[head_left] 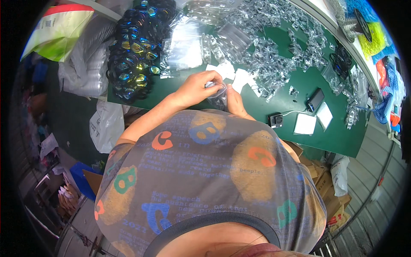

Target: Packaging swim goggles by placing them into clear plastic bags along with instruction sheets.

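At the near edge of the green table, my left hand (198, 89) is closed with its fingertips pinching a small clear plastic bag (219, 97). My right hand (235, 103) grips the other side of the same bag, thumb up at its rim. Something dark shows through the plastic, but I cannot make out what it is. White paper slips (242, 79) lie just beyond my fingers. A stack of flat clear bags (186, 45) is farther off, beside a heap of dark swimming goggles (138, 51) with shiny coloured lenses.
Many small clear packets (274, 53) spread over the far and right side of the table (274, 105). To the right are a black box-shaped device (315, 100), a small black cube (275, 120) with a white cable, and white square pads (305, 124). Plastic-wrapped rolls (87, 77) stand left.
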